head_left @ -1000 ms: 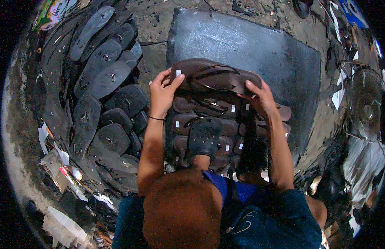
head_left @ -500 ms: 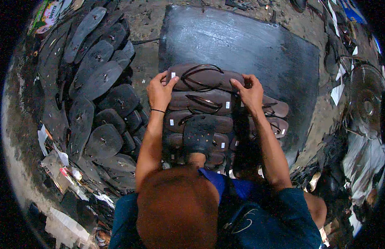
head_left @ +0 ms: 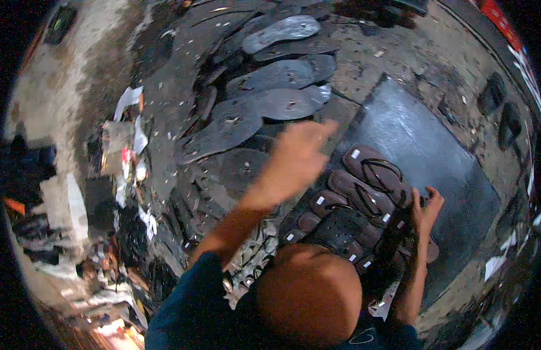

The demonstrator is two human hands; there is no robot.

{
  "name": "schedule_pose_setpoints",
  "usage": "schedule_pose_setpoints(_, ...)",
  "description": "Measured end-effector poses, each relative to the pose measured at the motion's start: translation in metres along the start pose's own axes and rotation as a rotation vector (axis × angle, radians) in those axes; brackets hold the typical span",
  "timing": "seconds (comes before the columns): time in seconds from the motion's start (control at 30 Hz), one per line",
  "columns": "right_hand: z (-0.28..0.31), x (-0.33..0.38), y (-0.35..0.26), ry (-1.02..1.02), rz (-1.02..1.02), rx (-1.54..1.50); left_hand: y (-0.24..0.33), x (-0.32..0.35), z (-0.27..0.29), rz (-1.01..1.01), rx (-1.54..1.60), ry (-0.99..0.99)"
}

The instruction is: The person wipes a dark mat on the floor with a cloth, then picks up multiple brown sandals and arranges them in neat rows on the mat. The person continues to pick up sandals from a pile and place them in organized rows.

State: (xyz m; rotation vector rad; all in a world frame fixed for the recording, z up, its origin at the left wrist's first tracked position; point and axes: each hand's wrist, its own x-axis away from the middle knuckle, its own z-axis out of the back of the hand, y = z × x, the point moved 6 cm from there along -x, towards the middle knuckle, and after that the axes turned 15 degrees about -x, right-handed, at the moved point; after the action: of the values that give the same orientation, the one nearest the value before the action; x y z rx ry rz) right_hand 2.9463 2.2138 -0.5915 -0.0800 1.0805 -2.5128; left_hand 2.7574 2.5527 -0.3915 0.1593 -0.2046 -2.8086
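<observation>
My left hand [head_left: 302, 153], smeared by motion, is over the near side of a heap of dark soles [head_left: 291, 104] and holds nothing I can make out. My right hand [head_left: 427, 211], thumb and forefinger apart, is beside the end of the farthest brown flip-flop [head_left: 378, 169]. That flip-flop has a shiny dark thong strap and a small white label. Nearer to me, more brown flip-flops [head_left: 343, 185] lie in rows, partly hidden by my right arm and my foot in a black perforated shoe [head_left: 340, 226].
A dark, shiny flat sheet [head_left: 451, 157] lies under the flip-flops and extends beyond them. Paper scraps [head_left: 120, 140] and other litter cover the ground at left. A pair of dark footwear [head_left: 508, 125] stands at far right. My bent knee [head_left: 308, 291] is in the near middle.
The view has swung left. My left hand has let go of the farthest flip-flop and moved left over the soles. My right hand has come off its other end; the flip-flop stays on the sheet.
</observation>
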Motion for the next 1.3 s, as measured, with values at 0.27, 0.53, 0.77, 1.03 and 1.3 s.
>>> schedule_pose_setpoints(0.27,-0.016,-0.014,-0.092,-0.026,0.112,-0.295,-0.156,0.132,0.120,0.220,-0.716,-0.238)
schedule_pose_setpoints(0.53,0.034,-0.034,-0.164,-0.236,-0.165,-1.136,-0.028,0.042,0.187,0.177,-0.108,-0.024)
schedule_pose_setpoints(0.77,0.030,-0.083,-0.101,-0.044,-0.293,-1.135,0.019,-0.124,-0.045,0.252,0.952,-0.242)
schedule_pose_setpoints(1.03,-0.021,-0.037,0.033,0.207,-0.536,-0.611,0.014,-0.124,-0.204,0.330,0.351,-0.320)
schedule_pose_setpoints(1.3,-0.023,-0.046,0.012,0.055,-0.363,-0.063,0.024,-0.129,-0.216,0.178,-0.097,-0.260)
